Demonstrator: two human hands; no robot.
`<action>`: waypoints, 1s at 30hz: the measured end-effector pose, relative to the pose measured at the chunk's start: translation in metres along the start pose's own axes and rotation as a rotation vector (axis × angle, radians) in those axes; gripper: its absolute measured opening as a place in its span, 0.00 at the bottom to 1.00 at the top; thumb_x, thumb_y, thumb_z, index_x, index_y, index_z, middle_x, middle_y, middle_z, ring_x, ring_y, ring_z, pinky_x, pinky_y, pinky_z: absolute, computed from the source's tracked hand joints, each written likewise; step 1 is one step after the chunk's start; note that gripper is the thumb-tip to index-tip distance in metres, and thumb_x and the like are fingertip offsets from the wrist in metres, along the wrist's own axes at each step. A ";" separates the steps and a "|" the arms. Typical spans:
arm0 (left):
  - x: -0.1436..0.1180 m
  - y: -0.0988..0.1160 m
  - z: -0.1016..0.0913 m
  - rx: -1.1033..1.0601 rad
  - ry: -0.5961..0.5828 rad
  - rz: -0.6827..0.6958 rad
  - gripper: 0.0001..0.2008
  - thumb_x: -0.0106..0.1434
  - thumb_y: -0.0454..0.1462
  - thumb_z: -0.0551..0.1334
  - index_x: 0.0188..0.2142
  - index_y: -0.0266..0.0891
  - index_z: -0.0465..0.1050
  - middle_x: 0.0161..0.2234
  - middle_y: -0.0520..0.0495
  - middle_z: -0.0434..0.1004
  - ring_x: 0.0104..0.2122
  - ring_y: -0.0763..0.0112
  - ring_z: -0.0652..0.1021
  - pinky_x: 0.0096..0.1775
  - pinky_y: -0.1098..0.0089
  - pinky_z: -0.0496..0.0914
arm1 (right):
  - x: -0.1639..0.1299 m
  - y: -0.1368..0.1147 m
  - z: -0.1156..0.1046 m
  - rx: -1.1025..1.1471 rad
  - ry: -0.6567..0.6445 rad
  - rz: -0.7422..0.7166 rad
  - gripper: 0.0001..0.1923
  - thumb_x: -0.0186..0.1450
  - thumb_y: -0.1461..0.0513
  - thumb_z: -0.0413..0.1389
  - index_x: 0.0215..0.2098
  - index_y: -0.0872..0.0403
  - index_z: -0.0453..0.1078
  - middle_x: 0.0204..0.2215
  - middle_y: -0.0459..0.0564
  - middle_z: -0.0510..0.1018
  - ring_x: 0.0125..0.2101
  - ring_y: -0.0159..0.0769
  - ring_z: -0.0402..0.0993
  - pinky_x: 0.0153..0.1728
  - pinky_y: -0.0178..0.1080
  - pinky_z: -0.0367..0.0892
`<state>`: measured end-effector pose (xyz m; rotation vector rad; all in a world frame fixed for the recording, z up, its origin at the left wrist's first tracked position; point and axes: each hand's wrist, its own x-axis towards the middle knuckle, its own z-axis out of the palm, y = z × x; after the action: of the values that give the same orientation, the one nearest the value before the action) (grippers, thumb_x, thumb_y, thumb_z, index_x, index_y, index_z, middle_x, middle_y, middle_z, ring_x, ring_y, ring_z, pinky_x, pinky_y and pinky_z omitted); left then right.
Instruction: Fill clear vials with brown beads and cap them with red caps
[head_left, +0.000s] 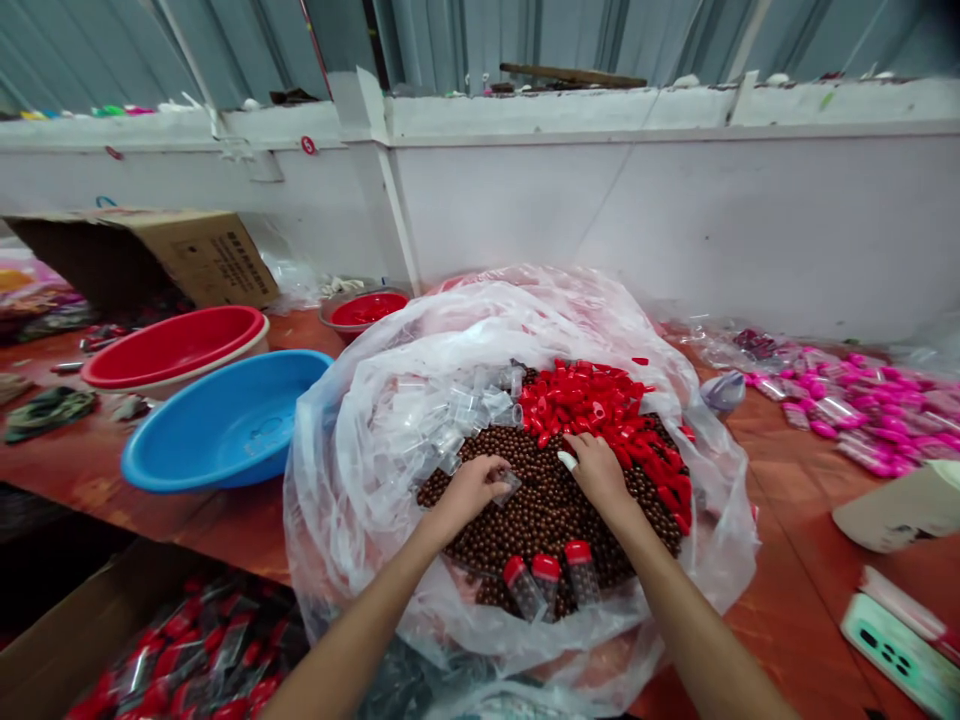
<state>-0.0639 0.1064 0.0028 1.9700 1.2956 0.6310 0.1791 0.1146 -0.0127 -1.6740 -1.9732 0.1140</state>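
Observation:
A big clear plastic bag (360,430) lies open on the table and holds a heap of small brown balls (547,510), a pile of red caps (592,400) and a pile of clear tubes (450,410). My left hand (469,490) rests on the brown balls and grips a clear tube (508,487). To its right, my right hand (596,465) reaches into the red caps at their near edge, fingers curled among them. Three filled tubes with red caps (551,585) lie at the near edge of the balls.
A blue basin (225,425) and a red basin (176,345) stand at the left, a small red bowl (364,310) behind. A cardboard box (195,255) sits back left. Pink-capped tubes (855,410) lie at the right. A box of finished tubes (187,660) is below left.

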 end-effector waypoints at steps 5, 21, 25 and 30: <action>0.017 -0.007 0.022 -0.150 -0.037 -0.125 0.13 0.48 0.34 0.63 0.36 0.36 0.74 0.25 0.51 0.74 0.26 0.70 0.72 0.31 0.72 0.64 | -0.017 -0.001 -0.008 0.054 -0.014 0.000 0.17 0.61 0.64 0.49 0.48 0.53 0.67 0.41 0.52 0.73 0.41 0.40 0.67 0.45 0.42 0.62; 0.047 0.020 0.089 -0.525 0.116 -0.123 0.12 0.49 0.33 0.64 0.36 0.36 0.74 0.31 0.50 0.75 0.31 0.71 0.74 0.38 0.71 0.66 | -0.086 0.017 -0.018 -0.096 0.048 0.145 0.19 0.64 0.61 0.45 0.52 0.54 0.64 0.41 0.54 0.71 0.39 0.42 0.65 0.43 0.46 0.63; 0.045 0.016 0.092 -0.661 0.109 -0.158 0.18 0.47 0.31 0.65 0.40 0.35 0.72 0.30 0.50 0.74 0.30 0.73 0.73 0.37 0.71 0.68 | -0.086 0.018 -0.016 -0.027 0.070 0.178 0.21 0.63 0.61 0.47 0.54 0.55 0.62 0.38 0.54 0.69 0.39 0.41 0.65 0.43 0.45 0.63; 0.037 0.018 0.088 -0.816 0.056 -0.232 0.20 0.48 0.32 0.65 0.43 0.34 0.71 0.33 0.47 0.73 0.30 0.72 0.74 0.33 0.68 0.72 | -0.088 0.016 -0.018 0.045 0.082 0.205 0.19 0.62 0.61 0.46 0.51 0.53 0.65 0.36 0.52 0.67 0.38 0.40 0.65 0.41 0.43 0.63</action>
<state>0.0234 0.1114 -0.0396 1.1279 1.0383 0.9182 0.2084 0.0308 -0.0348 -1.8183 -1.7244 0.1610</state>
